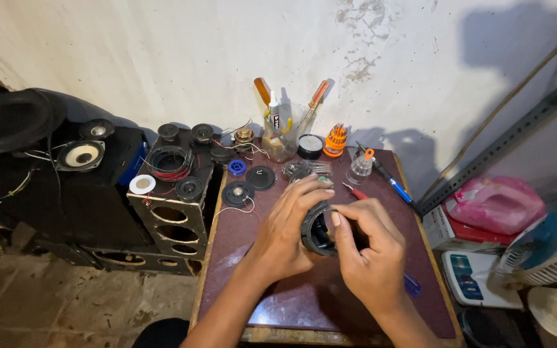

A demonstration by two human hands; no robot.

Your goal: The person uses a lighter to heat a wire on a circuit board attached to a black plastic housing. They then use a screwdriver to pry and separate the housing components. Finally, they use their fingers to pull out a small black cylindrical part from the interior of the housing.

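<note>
Honestly, quick rundown of the scene:

Thing: small black speaker driver (318,230), held just above the maroon surface (272,303), near its middle.
Hands: left hand (286,233) cups the frame from the side, right hand (370,252) pinches the rim; both are clamped on it.
Handling: looks light but rigid, probably with a fragile cone, so the outer rim seems the safest place to grip.
Surface: crowded at the back with loose speaker parts (247,185), a jar of screwdrivers (282,132) and a blue pen (397,189).
Room: rough white wall (182,58), black speaker cabinet (172,206) to the left.
</note>
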